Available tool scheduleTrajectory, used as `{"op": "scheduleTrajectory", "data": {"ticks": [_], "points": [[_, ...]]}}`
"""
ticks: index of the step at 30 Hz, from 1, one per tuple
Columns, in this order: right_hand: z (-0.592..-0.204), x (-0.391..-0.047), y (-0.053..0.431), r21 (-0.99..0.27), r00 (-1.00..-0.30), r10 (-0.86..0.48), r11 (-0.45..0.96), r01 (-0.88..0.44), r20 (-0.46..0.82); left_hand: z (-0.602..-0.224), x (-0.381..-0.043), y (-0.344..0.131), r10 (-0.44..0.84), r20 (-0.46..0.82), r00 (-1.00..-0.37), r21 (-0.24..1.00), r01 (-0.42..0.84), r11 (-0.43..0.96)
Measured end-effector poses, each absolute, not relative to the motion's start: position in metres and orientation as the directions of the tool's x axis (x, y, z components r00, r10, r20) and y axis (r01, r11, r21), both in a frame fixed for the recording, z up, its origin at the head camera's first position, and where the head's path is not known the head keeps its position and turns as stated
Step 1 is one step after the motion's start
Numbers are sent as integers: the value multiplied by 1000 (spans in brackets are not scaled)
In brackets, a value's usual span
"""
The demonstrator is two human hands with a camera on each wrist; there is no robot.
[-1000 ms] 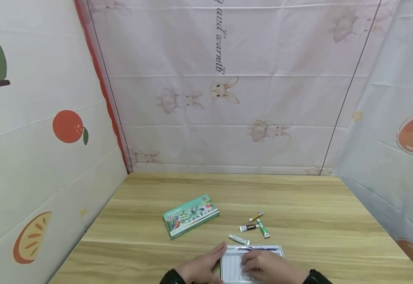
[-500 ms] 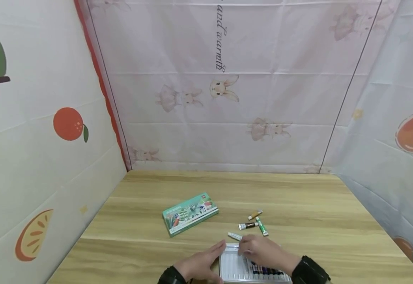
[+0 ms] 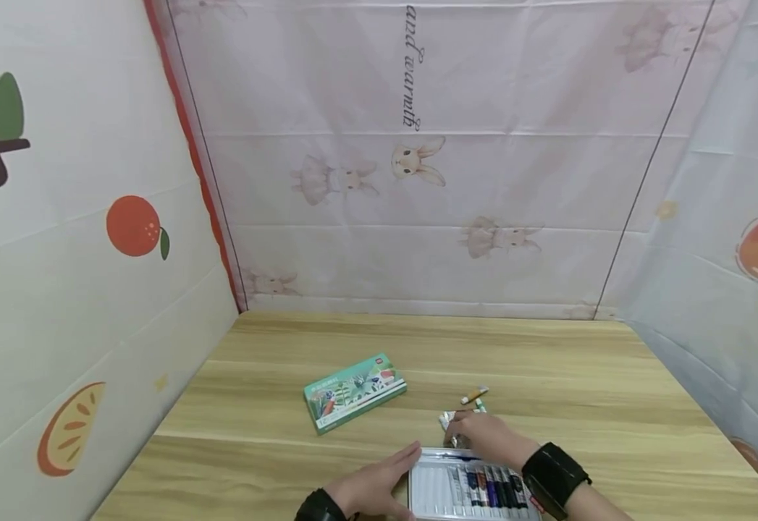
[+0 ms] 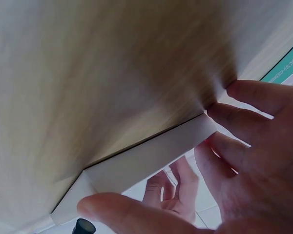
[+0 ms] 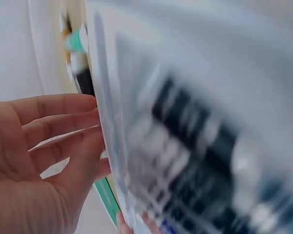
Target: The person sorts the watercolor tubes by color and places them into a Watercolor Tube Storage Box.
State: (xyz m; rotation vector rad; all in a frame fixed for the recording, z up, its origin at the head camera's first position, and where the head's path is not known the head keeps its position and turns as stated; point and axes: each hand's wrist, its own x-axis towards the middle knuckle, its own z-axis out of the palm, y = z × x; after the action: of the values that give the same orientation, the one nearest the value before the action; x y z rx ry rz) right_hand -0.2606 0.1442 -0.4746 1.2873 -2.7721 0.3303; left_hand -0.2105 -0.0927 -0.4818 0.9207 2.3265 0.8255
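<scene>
A white plastic tray [image 3: 426, 483] lies at the table's front, with several paint tubes [image 3: 492, 486] in a row in its right part. My left hand [image 3: 379, 481] rests along the tray's left edge, its fingers straight and thumb spread, as the left wrist view also shows on the tray wall [image 4: 151, 158]. Beyond the tray's far edge my right hand [image 3: 491, 438] pinches a silvery paint tube [image 3: 459, 441], mostly hidden under the fingers. Close by are a black-labelled tube [image 3: 446, 418], partly covered by that hand, a green tube [image 3: 480, 406] and an ochre tube [image 3: 474, 395].
A green printed cardboard box [image 3: 355, 393] lies behind and left of the tray on the wooden table [image 3: 255, 427]. Printed cloth walls [image 3: 365, 268] enclose the table at the back and both sides.
My right hand has moved from inside the tray to beyond its far edge and taken hold of the silvery paint tube that lay there. The left hand stays at the tray's edge.
</scene>
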Motion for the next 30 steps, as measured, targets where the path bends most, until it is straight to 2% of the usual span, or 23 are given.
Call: {"op": "scheduleTrajectory", "data": {"ticks": [6, 15, 17, 23, 30], "points": [[-477, -268, 163, -182, -696, -693, 672, -718, 186, -479, -212, -94, 727, -232, -647, 685, 422, 594], [-489, -278, 173, -42, -680, -652, 710, -702, 336, -483, -210, -91, 694, -266, -669, 704, 357, 614], [-491, -279, 172, -37, -701, -628, 735, -677, 338, -484, -210, -91, 697, -260, -668, 706, 361, 609], [-493, -278, 175, -176, -797, -545, 785, -594, 260, -486, -210, -92, 714, -226, -663, 682, 416, 602], [-493, -276, 183, -231, -817, -530, 785, -574, 229, -486, -210, -93, 721, -214, -659, 693, 418, 587]]}}
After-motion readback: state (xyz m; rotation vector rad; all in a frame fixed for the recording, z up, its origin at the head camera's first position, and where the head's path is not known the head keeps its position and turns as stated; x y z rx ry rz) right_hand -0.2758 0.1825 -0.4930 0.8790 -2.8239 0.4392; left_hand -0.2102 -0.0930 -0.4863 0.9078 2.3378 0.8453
